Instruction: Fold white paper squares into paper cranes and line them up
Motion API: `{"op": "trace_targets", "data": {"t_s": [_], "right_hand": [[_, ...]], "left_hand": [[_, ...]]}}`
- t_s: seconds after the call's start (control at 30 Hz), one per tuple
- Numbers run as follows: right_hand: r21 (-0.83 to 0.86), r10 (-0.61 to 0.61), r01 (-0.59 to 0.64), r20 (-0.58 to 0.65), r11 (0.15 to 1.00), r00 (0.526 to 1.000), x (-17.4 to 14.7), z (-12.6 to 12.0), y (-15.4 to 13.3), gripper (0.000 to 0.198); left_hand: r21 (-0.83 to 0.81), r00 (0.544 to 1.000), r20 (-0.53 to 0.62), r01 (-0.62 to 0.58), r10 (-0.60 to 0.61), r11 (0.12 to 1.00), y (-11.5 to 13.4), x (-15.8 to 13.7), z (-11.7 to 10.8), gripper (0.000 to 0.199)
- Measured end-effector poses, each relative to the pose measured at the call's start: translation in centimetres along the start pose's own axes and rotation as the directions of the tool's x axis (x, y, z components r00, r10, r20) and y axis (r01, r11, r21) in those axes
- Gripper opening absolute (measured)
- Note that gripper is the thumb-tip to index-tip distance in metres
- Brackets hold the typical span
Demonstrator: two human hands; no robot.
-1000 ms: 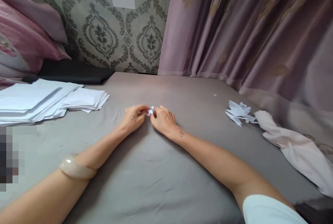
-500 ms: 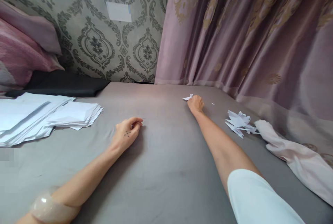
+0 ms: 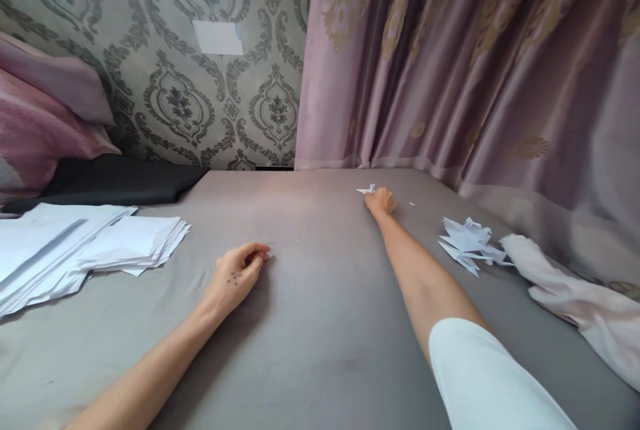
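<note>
One small folded paper (image 3: pixel 367 190) is no longer between both hands; now it is far out on the grey cloth (image 3: pixel 320 323), at the fingers of the right hand (image 3: pixel 381 201). So the two-hand work on it seems to be over. The right hand touches the paper, but its fingers are mostly hidden, so I cannot tell if its grip is tight or loose. The left hand (image 3: pixel 241 271) is well apart, with curled fingers and the thumb near their tips. No paper shows there, and I cannot tell if the tips meet.
</note>
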State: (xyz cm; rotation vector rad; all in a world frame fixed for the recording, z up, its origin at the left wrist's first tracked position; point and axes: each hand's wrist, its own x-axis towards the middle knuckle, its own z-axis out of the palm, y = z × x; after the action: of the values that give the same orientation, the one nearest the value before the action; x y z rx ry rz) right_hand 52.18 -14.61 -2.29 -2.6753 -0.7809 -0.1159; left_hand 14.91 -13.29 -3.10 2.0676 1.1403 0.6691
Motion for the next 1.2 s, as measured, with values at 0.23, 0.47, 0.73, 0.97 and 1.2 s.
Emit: {"op": "trace_targets", "data": {"t_s": [0.23,0.47,0.73,0.97,1.2], "right_hand": [[0.077,-0.203,0.196,0.104,0.978,0.974,-4.1,-1.9,2.1,0.030],[0.229,-0.602,0.563,0.164,0.794,0.782,-15.9,-3.5,2.7,0.029],[0.142,-0.732,0.725,-0.005,0.674,0.681,-19.7,-3.6,3.3,0.030],[0.116,-0.737,0.733,-0.011,0.671,0.676,-19.4,-3.5,3.4,0.029],[0.099,-0.759,0.759,-0.046,0.643,0.649,-18.9,-2.8,3.4,0.032]], "left_hand": [[0.083,0.998,-0.003,-0.059,0.060,0.995,-0.9,0.1,-0.1,0.035],[0.430,0.968,-0.022,-0.217,0.251,0.876,-1.2,-0.2,-0.7,0.032],[0.194,0.974,0.178,-0.175,0.141,0.965,-0.5,-1.6,-5.2,0.033],[-0.007,0.980,-0.163,0.116,-0.116,0.993,-5.7,-2.8,-15.6,0.039],[-0.031,0.877,-0.431,0.222,-0.214,0.974,-7.6,-3.7,-21.7,0.036]]}}
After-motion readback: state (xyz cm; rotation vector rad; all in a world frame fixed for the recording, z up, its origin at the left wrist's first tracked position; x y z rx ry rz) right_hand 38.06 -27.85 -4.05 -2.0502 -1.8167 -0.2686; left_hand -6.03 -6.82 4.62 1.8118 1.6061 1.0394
